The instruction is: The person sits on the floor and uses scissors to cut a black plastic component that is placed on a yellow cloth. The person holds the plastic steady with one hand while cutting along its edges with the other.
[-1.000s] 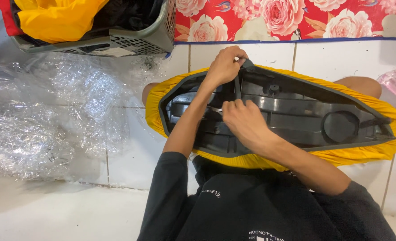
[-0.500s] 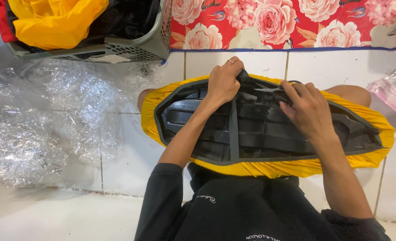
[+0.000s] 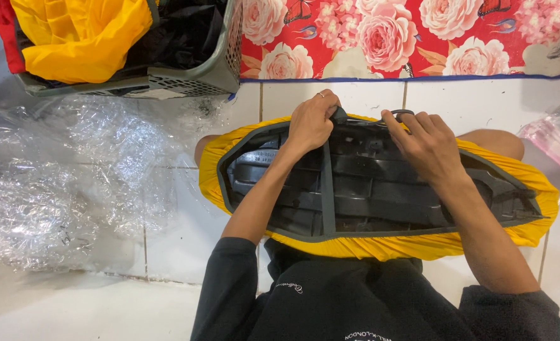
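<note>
An upturned motorcycle seat base (image 3: 381,189), dark grey ribbed plastic, lies across my lap with a yellow cover (image 3: 418,245) wrapped around its rim. A grey strap (image 3: 327,189) runs across the base from near side to far side. My left hand (image 3: 311,123) pinches the far end of that strap at the seat's far edge. My right hand (image 3: 425,145) grips the far edge a little to the right, fingers hooked around a thin black cord or loop (image 3: 401,115).
Crumpled clear plastic wrap (image 3: 71,183) covers the white tiled floor (image 3: 179,252) to the left. A grey basket (image 3: 185,79) with yellow and black fabric stands at the far left. A red floral cloth (image 3: 418,38) lies beyond. A clear pinkish bag (image 3: 557,139) sits right.
My right hand moved from the middle of the seat base out to its far edge. My left hand stayed at the strap's far end. The view shifted slightly.
</note>
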